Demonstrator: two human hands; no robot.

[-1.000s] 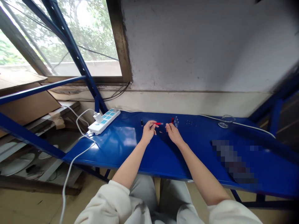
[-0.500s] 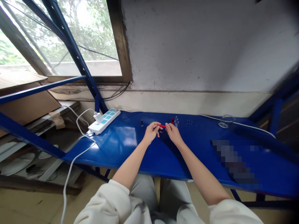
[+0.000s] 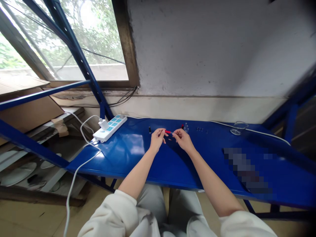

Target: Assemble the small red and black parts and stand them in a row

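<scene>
Above the blue table [image 3: 133, 161], both of my hands meet at a slim red pen-like tube [image 3: 168, 131]. My left hand [image 3: 157, 139] pinches its red end between thumb and fingers. My right hand [image 3: 183, 139] has its fingertips closed on a thin, pale, clear-looking section that sticks out on the right. Just beyond my right hand stand several small clear plastic tubes or caps [image 3: 186, 127], with a small red item [image 3: 182, 126] beside them. A short black cylinder with a pale lower part [image 3: 149, 130] stands left of my left hand.
Several tiny clear pieces [image 3: 199, 129] lie further right on the table. A round clear container [image 3: 235, 131] sits near the back right. A white power strip [image 3: 110, 128] with a cable lies at the left edge. A blurred-out dark object [image 3: 247, 171] lies front right.
My hands have drawn slightly apart, the left one moving a little left. A thin pale section now shows between the red part and my right fingertips.
</scene>
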